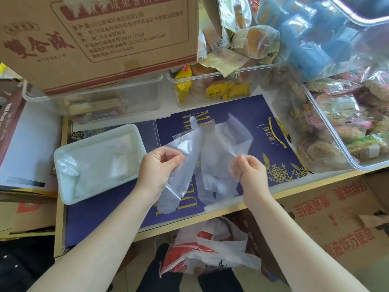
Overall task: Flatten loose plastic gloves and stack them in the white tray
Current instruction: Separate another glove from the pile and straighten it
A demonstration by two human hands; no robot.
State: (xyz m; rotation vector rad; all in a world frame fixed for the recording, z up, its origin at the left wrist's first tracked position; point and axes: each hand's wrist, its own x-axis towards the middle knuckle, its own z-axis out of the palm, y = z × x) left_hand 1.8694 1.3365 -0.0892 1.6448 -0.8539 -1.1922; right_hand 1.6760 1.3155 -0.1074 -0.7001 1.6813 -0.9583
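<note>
L hand [156,167] + R hand [247,170] pinch gloves [210,157] | bag [242,110] — "MI" legible

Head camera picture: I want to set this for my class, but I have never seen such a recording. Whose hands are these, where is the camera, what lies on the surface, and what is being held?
There is no machine here: a person works with two bare hands, and the single camera sits on their head, looking forward and down. So the arms enter from the bottom of the picture.

The left hand and the right hand each pinch thin clear plastic gloves, lifted above the surface. More clear plastic hangs between and behind them; how many gloves there are I cannot tell.

Beneath lies a flat dark blue paper bag with gold print. To the left sits a shallow white rectangular tray, with some clear plastic already in it. Behind stand clear plastic bins of wrapped snacks and a brown cardboard box.
</note>
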